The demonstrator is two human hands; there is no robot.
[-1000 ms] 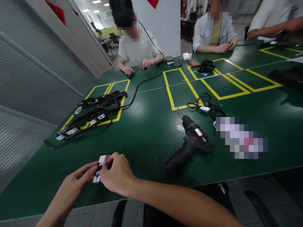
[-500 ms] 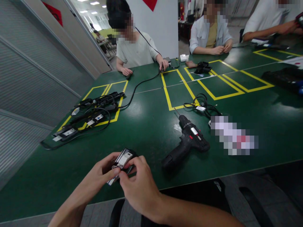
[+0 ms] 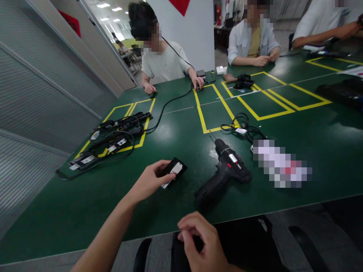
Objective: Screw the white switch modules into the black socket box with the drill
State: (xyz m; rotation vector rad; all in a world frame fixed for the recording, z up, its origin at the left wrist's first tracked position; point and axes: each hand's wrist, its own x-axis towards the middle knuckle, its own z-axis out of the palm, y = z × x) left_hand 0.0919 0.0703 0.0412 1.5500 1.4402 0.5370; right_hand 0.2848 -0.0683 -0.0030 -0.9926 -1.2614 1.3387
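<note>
My left hand (image 3: 153, 177) grips a small black device with white labels (image 3: 178, 168), thumb on top, above the green table. Its far end points up and right, and the fingers beneath it are hidden. Nearer to me, my right hand (image 3: 198, 238) is at the table's front edge, apart from the device. Its fingers are curled in toward the thumb; whether something small is between them cannot be made out. A black cordless drill (image 3: 228, 166) lies on its side between the hands and the coiled cable, its bit pointing away from me.
Several black adapters and cables (image 3: 119, 132) lie at the left within yellow tape. A coiled black cable (image 3: 244, 126) and a blurred pale item (image 3: 279, 162) lie beyond and right of the drill. Across the green table (image 3: 176, 139) sit several people, one with a hand (image 3: 197, 82) on a small object.
My right hand has let go of the device and drawn back to the table's edge. My left hand has carried the device forward and right.
</note>
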